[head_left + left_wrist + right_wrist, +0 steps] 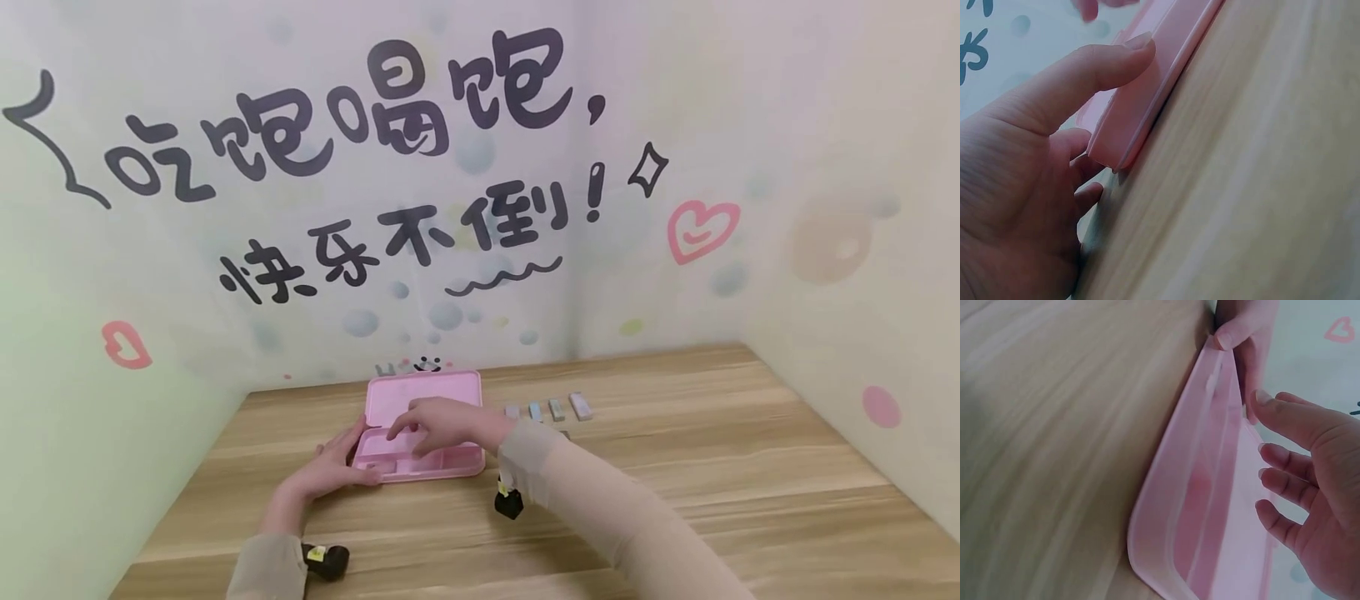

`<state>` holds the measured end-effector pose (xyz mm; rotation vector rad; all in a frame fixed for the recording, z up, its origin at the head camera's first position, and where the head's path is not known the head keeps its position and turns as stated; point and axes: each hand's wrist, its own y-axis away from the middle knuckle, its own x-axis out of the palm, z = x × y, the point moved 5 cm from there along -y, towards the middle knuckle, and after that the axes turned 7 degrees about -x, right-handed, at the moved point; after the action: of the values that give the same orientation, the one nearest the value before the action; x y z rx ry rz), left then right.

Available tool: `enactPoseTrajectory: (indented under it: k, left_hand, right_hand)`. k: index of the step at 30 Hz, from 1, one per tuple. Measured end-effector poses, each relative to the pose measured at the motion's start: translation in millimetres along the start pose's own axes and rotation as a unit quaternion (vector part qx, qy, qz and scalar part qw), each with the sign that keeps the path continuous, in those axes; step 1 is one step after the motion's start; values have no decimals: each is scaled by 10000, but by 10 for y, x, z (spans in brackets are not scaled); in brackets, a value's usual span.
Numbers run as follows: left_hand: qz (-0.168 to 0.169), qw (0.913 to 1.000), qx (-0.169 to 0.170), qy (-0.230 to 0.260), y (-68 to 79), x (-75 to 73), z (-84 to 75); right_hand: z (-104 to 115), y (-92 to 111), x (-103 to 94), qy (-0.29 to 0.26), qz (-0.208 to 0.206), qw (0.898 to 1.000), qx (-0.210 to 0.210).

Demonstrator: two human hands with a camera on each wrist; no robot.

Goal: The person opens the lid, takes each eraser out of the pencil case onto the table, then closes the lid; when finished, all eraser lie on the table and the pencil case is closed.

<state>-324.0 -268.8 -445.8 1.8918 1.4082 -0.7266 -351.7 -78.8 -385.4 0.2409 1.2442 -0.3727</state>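
A pink pencil case (463, 477) lies on the table with its lid (423, 392) folded back, its tray divided into compartments. My left hand (330, 468) grips the case's left end; in the left wrist view its thumb (1125, 65) lies on the near edge and the other fingers reach round the end. Over the tray hovers my right hand (442, 423), and the right wrist view shows its fingers (1285, 487) bent loosely, apart from the case, with nothing between them. A small pale piece (381, 467) sits in the front left compartment, partly hidden.
Right of the case, a row of small eraser-like blocks stands on the wooden table (675, 433), among them a blue one (535, 411) and a pinkish one (581, 406). Another lies partly behind the right sleeve (600, 492). A printed wall sheet (525, 317) rises behind.
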Motion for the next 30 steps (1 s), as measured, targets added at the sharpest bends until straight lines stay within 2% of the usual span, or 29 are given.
enactPoseTrajectory:
  k: [12, 30]
  left_hand:
    - [-55, 9999, 86, -89, 34, -30, -54]
    - [-70, 9999, 139, -38, 18, -20, -40]
  right_hand:
    - [60, -222, 183, 412, 198, 9989, -102]
    - [109, -332, 300, 1019, 414, 9939, 113]
